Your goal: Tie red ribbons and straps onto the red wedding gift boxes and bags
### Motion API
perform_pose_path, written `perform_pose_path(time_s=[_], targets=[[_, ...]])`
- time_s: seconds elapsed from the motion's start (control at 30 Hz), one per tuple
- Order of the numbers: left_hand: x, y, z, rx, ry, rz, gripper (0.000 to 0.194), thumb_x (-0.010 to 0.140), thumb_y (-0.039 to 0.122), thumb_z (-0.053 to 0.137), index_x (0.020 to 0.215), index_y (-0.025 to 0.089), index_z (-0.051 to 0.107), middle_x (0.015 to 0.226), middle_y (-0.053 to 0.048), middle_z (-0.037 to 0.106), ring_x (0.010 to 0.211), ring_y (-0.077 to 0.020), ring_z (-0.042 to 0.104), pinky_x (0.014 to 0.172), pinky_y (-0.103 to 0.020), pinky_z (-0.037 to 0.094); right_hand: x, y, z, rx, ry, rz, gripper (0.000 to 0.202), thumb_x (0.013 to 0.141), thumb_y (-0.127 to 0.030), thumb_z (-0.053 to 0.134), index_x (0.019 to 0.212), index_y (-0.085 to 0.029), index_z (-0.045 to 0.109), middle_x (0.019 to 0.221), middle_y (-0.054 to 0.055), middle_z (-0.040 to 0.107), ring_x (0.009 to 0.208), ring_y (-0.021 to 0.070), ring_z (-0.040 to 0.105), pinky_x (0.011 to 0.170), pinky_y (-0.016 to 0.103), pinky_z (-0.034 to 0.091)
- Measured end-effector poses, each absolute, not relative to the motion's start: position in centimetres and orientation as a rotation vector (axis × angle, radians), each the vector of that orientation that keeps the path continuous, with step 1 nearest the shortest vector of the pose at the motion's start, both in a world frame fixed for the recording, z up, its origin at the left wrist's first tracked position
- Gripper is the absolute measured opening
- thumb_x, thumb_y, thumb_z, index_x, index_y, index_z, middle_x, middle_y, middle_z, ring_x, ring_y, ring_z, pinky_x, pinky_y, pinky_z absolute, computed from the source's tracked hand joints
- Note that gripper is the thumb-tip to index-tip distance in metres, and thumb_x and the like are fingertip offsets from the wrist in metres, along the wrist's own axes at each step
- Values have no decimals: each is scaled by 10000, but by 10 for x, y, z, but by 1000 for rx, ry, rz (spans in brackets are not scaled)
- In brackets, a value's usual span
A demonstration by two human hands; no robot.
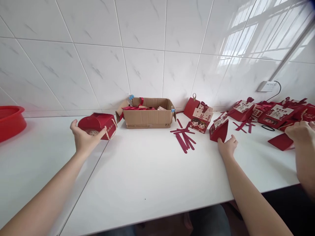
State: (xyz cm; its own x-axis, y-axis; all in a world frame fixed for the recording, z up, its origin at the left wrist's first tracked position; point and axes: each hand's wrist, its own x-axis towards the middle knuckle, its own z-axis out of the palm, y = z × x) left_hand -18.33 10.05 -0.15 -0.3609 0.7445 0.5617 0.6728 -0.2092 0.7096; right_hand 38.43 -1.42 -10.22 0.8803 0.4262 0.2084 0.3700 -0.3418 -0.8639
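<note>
My left hand (87, 139) is around a red gift box (95, 122) with a twisted cream rope handle, its thumb across the front and its fingers at the left end. On the right, my right hand (227, 146) has thumb and fingers apart, at the lower edge of a small red candy box (219, 130) with a peaked, printed top. The thumb seems to touch that box. Just left of it stands a similar candy box (201, 120) with two cartoon figures and a red bow. Dark red strips (185, 139) lie in a loose heap nearby.
A cardboard box (149, 119) with red ribbons and blue binder clips stands by the tiled wall. A red plastic basin (12, 123) is far left. Several red boxes (275, 116) pile up at right, near another person's hand (301, 134) touching a red piece. A socket strip (267, 86) hangs above.
</note>
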Motion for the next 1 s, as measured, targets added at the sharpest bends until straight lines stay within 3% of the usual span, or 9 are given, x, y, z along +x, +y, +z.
perform_pose_path(time_s=[0.07,0.2,0.33,0.47,0.6,0.67,0.83,1.0], targets=[[-163,88,2,1778,1663,1630,1020,582,358,770,1366,203,135,1307,-151,449,1083,-274,567,916,-454,508,385,-14,-102,-1950,-581,65,804,671,-325,594,1380,-104,286,1428,226,269,1319,382,300,1053,498,312],[-110,62,-13,1842,1317,1186,866,634,389,752,1304,290,213,1344,-134,400,1148,-301,521,838,-413,551,386,-14,-103,-1920,-588,70,789,654,-319,594,1359,-98,316,1411,224,295,1296,365,332,1047,472,313],[-65,47,-39,1945,1078,974,858,670,405,731,1324,315,183,1368,-113,370,1254,-290,445,1005,-468,449,387,-14,-102,-1904,-578,77,752,646,-292,587,1330,-110,333,1392,210,309,1286,355,341,1055,472,311],[-44,65,-42,2064,955,901,943,721,448,671,1406,287,44,1447,-176,272,1346,-303,328,1036,-490,388,388,-13,-101,-1901,-575,72,720,654,-286,575,1307,-101,337,1357,210,330,1277,347,346,1064,473,304],[-56,124,-7,2208,1437,1276,602,871,396,414,1379,153,200,1435,-212,297,1331,-281,322,1041,-447,356,390,-11,-105,-1890,-572,83,724,654,-315,587,1309,-124,345,1357,200,337,1235,348,386,1031,486,335],[-71,158,17,2282,1929,1109,589,846,292,396,1372,87,228,1418,-237,326,1335,-315,290,1047,-471,317,391,-11,-106,-1879,-573,83,720,663,-320,586,1314,-128,346,1351,195,347,1201,342,420,1012,486,357],[-106,207,50,2395,1988,706,642,597,166,609,1228,138,499,1298,-230,507,1273,-434,339,973,-579,301,392,-10,-106,-1870,-572,96,712,679,-328,580,1319,-120,348,1323,194,376,1135,322,469,988,474,381],[-120,206,47,2517,2034,653,602,566,264,699,1139,163,543,1442,-229,333,1337,-442,218,1016,-588,220,393,-9,-108,-1856,-579,100,720,677,-343,586,1322,-124,351,1313,192,384,1120,317,477,983,469,390]])
